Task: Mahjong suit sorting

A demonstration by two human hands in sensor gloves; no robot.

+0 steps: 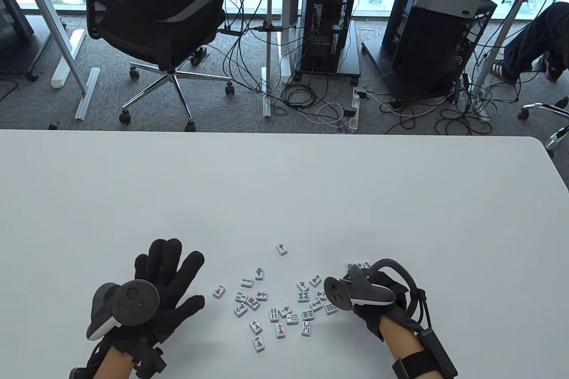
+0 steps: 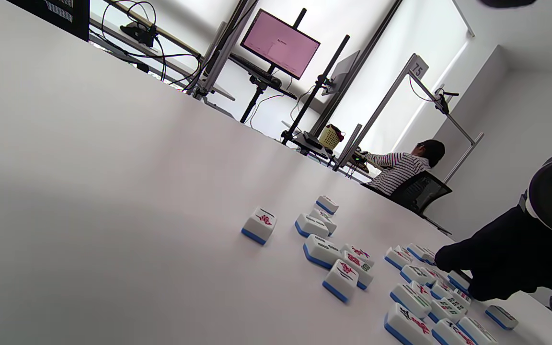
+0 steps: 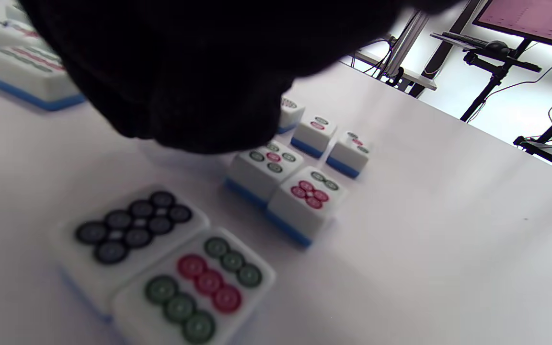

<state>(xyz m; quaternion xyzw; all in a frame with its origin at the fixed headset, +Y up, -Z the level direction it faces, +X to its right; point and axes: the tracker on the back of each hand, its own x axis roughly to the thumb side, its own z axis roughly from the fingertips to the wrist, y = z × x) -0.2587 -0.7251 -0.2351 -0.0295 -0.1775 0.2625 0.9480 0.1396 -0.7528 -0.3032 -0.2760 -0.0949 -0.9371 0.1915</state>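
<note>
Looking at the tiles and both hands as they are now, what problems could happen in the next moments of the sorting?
1. The right hand hangs low over the sorted circle tiles; its glove could nudge them out of their group.
2. The loose tiles lie close together, some touching, so picking one may shift its neighbours.
3. One red-marked tile lies apart from the rest and might be overlooked.

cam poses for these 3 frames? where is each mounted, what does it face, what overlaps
Table view: high, at the person's side, looking down and outward; white table, scattered tiles, left hand flat with fingers spread, right hand.
Left wrist view: low over the table, tilted, facing the tiles and the right hand; the left hand is barely in frame.
Right wrist view: low, close; circle-suit tiles grouped under its own gloved fingers.
Shared: table and left wrist views both show the scattered tiles and right hand.
</note>
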